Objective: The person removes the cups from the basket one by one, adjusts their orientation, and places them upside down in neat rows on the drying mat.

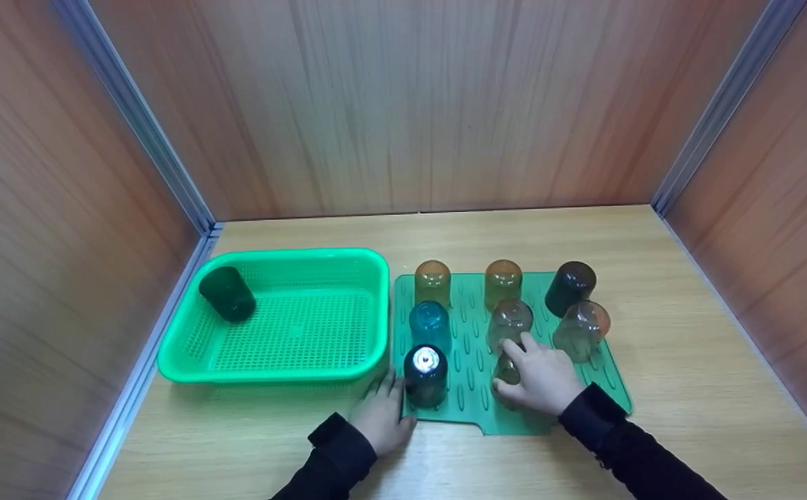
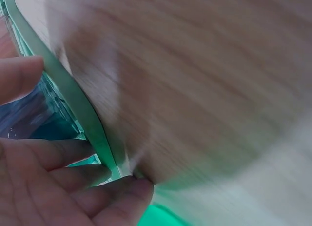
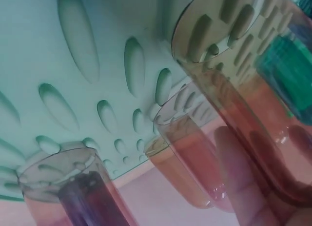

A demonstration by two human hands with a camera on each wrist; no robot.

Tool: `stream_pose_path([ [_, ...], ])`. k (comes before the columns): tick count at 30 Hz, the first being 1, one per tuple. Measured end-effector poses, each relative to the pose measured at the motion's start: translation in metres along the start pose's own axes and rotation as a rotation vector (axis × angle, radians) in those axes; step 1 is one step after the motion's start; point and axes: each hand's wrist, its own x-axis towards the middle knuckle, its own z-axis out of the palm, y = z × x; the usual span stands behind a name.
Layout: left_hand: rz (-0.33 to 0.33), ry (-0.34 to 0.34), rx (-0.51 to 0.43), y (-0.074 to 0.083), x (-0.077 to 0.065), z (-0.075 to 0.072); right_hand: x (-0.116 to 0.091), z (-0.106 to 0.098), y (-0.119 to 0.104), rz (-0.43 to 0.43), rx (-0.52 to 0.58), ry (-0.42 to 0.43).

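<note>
A green ribbed drainer tray (image 1: 471, 389) carries several upside-down see-through tumblers. My right hand (image 1: 542, 375) grips the olive-tinted tumbler (image 1: 508, 370) at the tray's front middle, thumb on the near side and fingers on the far side. In the right wrist view this tumbler (image 3: 229, 99) stands rim down on the ribs. My left hand (image 1: 380, 415) lies with fairly straight fingers along the tray's front left edge. In the left wrist view its fingertips touch the tray's rim (image 2: 80, 106). Right beside its thumb stands a dark tumbler (image 1: 426, 385).
A green basket (image 1: 271, 378) at left holds a dark green tumbler (image 1: 228, 295) lying tilted. On the tray are a blue tumbler (image 1: 430, 325), amber tumblers (image 1: 433, 283), a smoky tumbler (image 1: 511, 319), a black tumbler (image 1: 570, 286) and a clear tumbler (image 1: 579, 333). Wooden walls (image 1: 410, 104) enclose three sides.
</note>
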Motion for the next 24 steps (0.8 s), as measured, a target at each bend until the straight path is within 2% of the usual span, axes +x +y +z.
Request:
stream_pose_path([
  [9, -0.012, -0.007, -0.022, 0.0, -0.001, -0.001, 0.0, -0.002, -0.001, 0.004, 0.043, 0.013],
  [15, 0.02, 0.017, -0.043, -0.001, -0.004, -0.001, 0.002, -0.008, -0.002, 0.001, 0.039, 0.058],
  [24, 0.014, 0.009, -0.058, -0.003, -0.005, -0.002, 0.012, -0.026, -0.006, -0.016, 0.064, 0.132],
])
